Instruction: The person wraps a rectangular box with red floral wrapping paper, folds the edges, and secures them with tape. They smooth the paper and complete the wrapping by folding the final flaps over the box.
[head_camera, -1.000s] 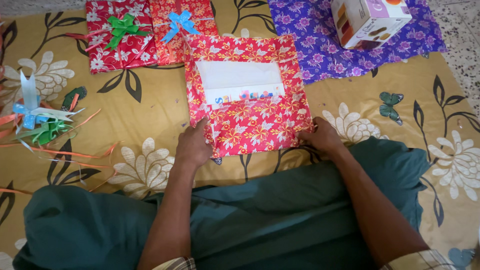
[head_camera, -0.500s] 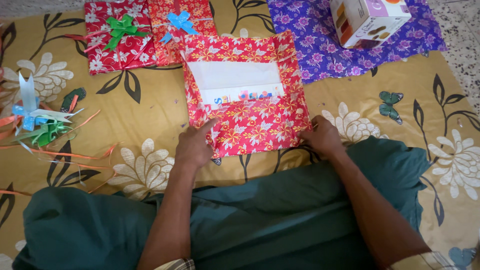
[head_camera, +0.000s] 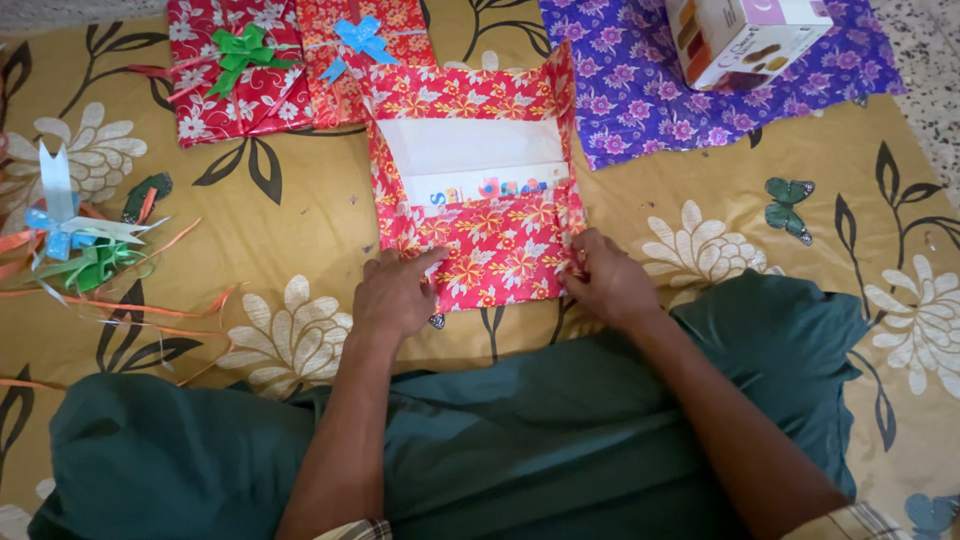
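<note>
Left hand (head_camera: 395, 295) flat on near-left corner of red floral wrapping paper (head_camera: 495, 255), fingers spread, pressing down; not clamped on anything. Right hand (head_camera: 605, 280) at near-right edge of same paper, fingertips pinching the folded edge. Hands well apart, one per side of the package.

Paper centre of scene, just far of the knees, on a mustard floral sheet (head_camera: 280, 220). Near flap folded up over a white box (head_camera: 470, 160); far flap lying open, box face exposed between the two. Strip of coloured print visible along box's near edge, just above the fold.

Far left: wrapped red gift with green bow (head_camera: 240, 50). Just right of it, touching or nearly: second red wrapped gift with blue bow (head_camera: 362, 38). Both far of the open package, second one right at its far-left corner.

Far right: purple floral paper (head_camera: 640, 90) spread flat, with a white and pink carton (head_camera: 745, 35) resting tilted on it. Purple sheet's left edge just beside the red paper's right flap.

Left edge of scene: loose bows and ribbon scraps (head_camera: 70, 250), blue, green, orange, well apart from the hands.

Near: dark green garment (head_camera: 560, 440) across the legs, forearms resting over it.
</note>
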